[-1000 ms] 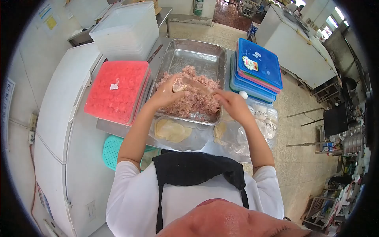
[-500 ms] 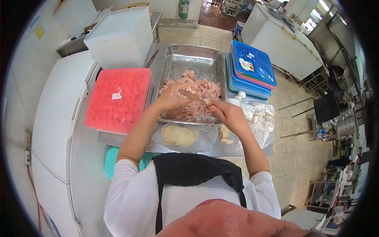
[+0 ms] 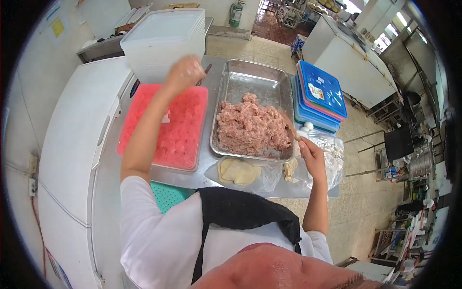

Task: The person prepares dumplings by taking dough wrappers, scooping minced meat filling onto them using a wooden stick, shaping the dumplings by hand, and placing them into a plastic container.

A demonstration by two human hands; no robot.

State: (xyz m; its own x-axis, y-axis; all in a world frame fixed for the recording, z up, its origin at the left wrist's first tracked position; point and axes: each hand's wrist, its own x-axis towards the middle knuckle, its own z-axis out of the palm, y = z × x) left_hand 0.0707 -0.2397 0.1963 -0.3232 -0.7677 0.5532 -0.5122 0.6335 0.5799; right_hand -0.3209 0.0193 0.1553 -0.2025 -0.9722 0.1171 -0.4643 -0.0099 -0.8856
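My left hand (image 3: 186, 74) is raised above the far end of the red-lidded container (image 3: 179, 135), closed round something I cannot make out. At the right edge of the metal tray (image 3: 255, 81), my right hand (image 3: 311, 155) grips the handle of a wooden spatula (image 3: 291, 131), whose blade rests against the minced meat (image 3: 250, 124). The meat lies heaped in the near part of the tray. Flat dough wrappers (image 3: 238, 172) rest on plastic in front of the tray, with more wrapper pieces (image 3: 290, 169) to their right.
White stacked trays (image 3: 163, 43) stand at the back left. Blue-lidded containers (image 3: 321, 89) are right of the tray, with white eggs (image 3: 307, 126) and bagged packages (image 3: 332, 149) nearer me. A knife (image 3: 207, 71) lies behind the red lid. A green basket (image 3: 168, 196) is below the table edge.
My left hand has left the meat and moved up and left over the red lid. My right hand has moved right and down with the spatula, away from my left hand.
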